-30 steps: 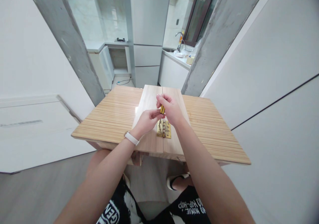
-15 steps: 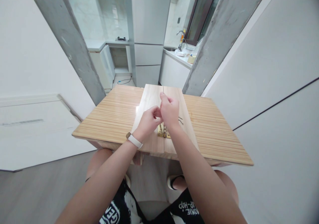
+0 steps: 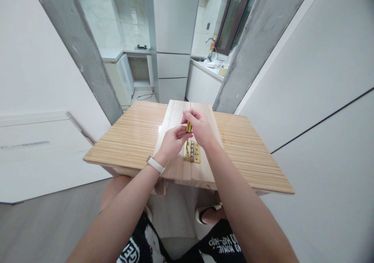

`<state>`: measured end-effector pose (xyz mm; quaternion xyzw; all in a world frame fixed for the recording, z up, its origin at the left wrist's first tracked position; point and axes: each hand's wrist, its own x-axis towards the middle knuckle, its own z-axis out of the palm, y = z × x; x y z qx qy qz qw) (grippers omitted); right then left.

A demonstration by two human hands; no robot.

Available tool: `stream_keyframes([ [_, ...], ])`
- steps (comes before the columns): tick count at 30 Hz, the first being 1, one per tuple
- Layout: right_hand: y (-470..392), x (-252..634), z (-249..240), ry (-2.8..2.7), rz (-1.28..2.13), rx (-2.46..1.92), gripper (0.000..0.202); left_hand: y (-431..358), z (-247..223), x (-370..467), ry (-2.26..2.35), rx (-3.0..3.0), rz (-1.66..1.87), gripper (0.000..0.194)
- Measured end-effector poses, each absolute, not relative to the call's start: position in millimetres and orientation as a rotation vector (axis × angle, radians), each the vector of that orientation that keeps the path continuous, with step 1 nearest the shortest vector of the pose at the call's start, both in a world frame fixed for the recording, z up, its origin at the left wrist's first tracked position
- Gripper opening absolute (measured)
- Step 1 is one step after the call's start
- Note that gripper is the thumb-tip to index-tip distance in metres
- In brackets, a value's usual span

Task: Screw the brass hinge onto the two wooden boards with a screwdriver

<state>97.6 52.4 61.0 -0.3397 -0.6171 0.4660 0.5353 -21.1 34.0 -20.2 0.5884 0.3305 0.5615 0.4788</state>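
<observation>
"What's closest?"

"Black shorts (image 3: 224, 243) with white lettering, well below the left hand (image 3: 175, 137) and the right hand (image 3: 199, 127). Next comes a white-strapped watch (image 3: 154, 164), on the wrist just behind the left hand."

"And the hinge?"

"The brass-coloured hinge (image 3: 192, 152) lies opened flat, just nearer than both hands and between the two forearms. It straddles the seam between two pale boards (image 3: 201, 172), which run on beneath the hands."

"What are the hands doing?"

"The right one is closed around a yellow and black tool (image 3: 189, 127), upright or nearly so. The left one is half curled, thumb and fingers at the tool's lower end; I can't tell whether it grips or only touches. The tool's tip is too small to make out."

"What carries the boards?"

"A striped wooden counter (image 3: 134, 130), spreading out to either side of the hands."

"Anything farther?"

"A grey fridge (image 3: 173, 64), well beyond both hands, and a curved tap (image 3: 210, 46), beyond the right hand and slightly to its right."
</observation>
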Motion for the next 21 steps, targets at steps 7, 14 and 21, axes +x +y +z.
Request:
stream_keyframes([
  [7, 22.9, 80.6, 56.2, -1.383, 0.817, -0.973, 0.023, 17.6, -11.8, -11.4, 1.028, 1.478, 1.512, 0.012],
  [14, 35.9, 73.3, 49.0, -1.233, 0.745, -1.078, 0.053, 22.2, -13.8, -9.2, 1.102, 1.587, 1.452, 0.013],
  [21, 56.8, 90.1, 58.4, -1.486, 1.253, -0.863, 0.064, 36.4, -12.4, -27.3, 0.703, 1.531, 1.257, 0.034],
])
